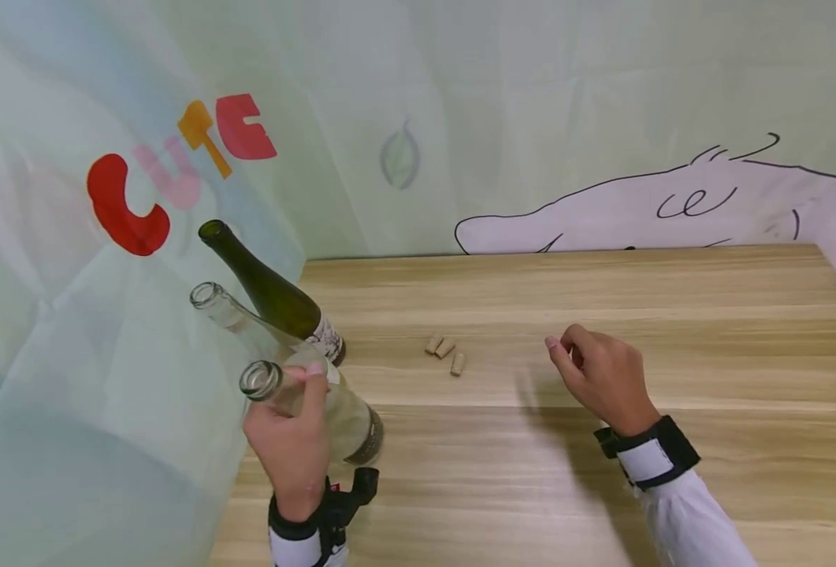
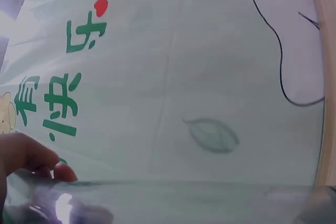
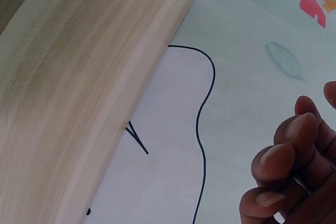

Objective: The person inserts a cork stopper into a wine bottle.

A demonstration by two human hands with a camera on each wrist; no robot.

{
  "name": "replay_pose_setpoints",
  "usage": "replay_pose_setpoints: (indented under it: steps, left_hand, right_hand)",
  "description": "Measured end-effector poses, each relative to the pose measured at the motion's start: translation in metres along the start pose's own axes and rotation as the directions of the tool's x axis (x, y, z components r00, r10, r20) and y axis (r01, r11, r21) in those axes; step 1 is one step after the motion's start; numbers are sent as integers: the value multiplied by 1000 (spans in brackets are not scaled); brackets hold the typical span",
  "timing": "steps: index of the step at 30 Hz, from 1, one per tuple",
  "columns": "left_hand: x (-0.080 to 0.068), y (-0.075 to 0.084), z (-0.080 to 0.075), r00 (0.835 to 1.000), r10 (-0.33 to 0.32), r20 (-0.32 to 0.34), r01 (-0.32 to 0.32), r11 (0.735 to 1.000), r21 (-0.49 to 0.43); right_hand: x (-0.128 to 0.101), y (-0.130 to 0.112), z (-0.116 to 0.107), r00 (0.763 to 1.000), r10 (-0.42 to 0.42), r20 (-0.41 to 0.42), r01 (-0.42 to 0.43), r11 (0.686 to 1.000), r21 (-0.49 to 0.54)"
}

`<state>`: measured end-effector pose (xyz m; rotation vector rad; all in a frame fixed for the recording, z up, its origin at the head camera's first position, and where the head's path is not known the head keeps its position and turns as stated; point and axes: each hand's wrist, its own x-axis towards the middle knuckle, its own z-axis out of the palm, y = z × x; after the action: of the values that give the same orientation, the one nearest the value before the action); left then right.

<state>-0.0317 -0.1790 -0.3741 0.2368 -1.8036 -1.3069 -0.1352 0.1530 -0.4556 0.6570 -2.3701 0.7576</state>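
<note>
My left hand (image 1: 293, 441) grips a clear glass bottle (image 1: 357, 425) at its neck, with the bottle standing at the table's left side. Its glass (image 2: 184, 200) runs along the bottom of the left wrist view. Just behind it is a second clear bottle (image 1: 236, 315), partly hidden by the hand and the first bottle. Farther back stands a dark green bottle (image 1: 276, 295) with a label near its base. My right hand (image 1: 605, 378) hovers over the table, its fingers (image 3: 278, 161) loosely curled around nothing. Three corks (image 1: 445, 347) lie on the table between the hands.
The wood-grain table (image 1: 503, 472) meets a pale printed curtain (image 1: 347, 102) along its back and left edges. All the bottles stand close to the left side of this curtain. Both wrists wear black straps (image 1: 662, 453).
</note>
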Motion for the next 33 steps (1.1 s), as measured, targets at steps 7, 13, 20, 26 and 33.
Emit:
replay_pose_setpoints:
  steps: [7, 13, 20, 26, 33]
  left_hand:
    - [-18, 23, 31, 964, 118, 240, -87, 987, -133]
    - [-48, 44, 65, 880, 141, 453, -8, 959, -282]
    - [-85, 61, 96, 805, 239, 543, -34, 933, -359]
    - [-106, 60, 111, 775, 279, 567, -70, 930, -361]
    - [-112, 59, 116, 777, 296, 556, -112, 934, -340]
  right_hand:
    - [1, 1, -2, 1000, -1, -4, 1, 1000, -4]
    - [-1, 4, -4, 1000, -5, -19, 5, 1000, -13]
    - [-3, 6, -5, 999, -17, -42, 17, 1000, -8]
    - [-3, 4, -7, 999, -16, -39, 15, 1000, -1]
    - [-1, 1, -5, 999, -19, -28, 19, 1000, 12]
